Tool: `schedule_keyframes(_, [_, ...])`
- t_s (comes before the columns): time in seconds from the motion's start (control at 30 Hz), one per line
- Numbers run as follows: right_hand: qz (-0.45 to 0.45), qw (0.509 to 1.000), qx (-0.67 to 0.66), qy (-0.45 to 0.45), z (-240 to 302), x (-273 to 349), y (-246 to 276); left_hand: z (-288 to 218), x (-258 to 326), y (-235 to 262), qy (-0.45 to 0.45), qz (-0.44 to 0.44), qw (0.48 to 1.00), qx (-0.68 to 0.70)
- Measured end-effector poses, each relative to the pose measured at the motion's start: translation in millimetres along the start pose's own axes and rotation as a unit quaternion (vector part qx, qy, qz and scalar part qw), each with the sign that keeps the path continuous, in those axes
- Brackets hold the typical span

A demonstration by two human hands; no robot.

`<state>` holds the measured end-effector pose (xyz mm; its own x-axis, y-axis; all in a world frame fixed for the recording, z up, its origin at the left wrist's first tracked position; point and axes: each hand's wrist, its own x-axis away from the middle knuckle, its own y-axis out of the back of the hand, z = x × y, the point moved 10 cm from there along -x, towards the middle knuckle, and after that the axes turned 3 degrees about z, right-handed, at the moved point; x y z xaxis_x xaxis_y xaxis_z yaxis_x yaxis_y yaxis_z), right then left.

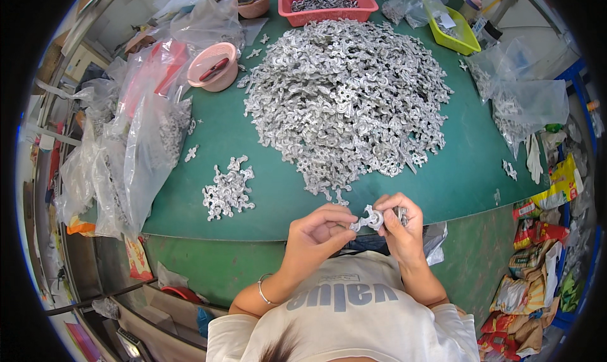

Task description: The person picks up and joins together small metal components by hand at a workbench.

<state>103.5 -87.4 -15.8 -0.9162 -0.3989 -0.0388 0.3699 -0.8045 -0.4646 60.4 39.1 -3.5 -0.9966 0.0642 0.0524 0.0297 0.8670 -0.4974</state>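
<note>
Metal part (373,220): ends partly covered by left hand (321,233) and right hand (401,232). Further metal pieces (402,214) inside right hand: count indeterminable. Heap (348,103) on table (278,201): inner layers buried. Clear bags (148,153), table's left edge: contents blurred by plastic. Shirt (354,333): cut by lower picture edge.

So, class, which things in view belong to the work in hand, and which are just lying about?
Likely belonging: metal piece between left hand and right hand; large metal heap; small metal pile.

Likely lying about: white glove; colourful packets at right.
</note>
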Motion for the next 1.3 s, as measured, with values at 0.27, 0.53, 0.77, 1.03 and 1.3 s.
schedule_keyframes(0.27, [0.006,0.998,-0.059,-0.017,5,3,-8,-14,5,-9,-0.053,0.024,0.996,-0.069])
schedule_keyframes(0.53, [-0.018,0.994,-0.088,-0.057,2,6,-13,-18,7,-12,-0.047,0.019,0.997,-0.057])
schedule_keyframes(0.77, [-0.002,0.988,-0.14,-0.062,4,9,-18,-26,11,-19,-0.067,0.054,0.99,-0.116])
schedule_keyframes(1.03, [-0.02,0.995,-0.083,-0.058,12,12,-19,-33,14,-25,-0.07,0.064,0.986,-0.135])
schedule_keyframes(1.3, [0.009,0.989,-0.136,-0.053,17,14,-28,-37,17,-30,-0.07,0.079,0.988,-0.114])
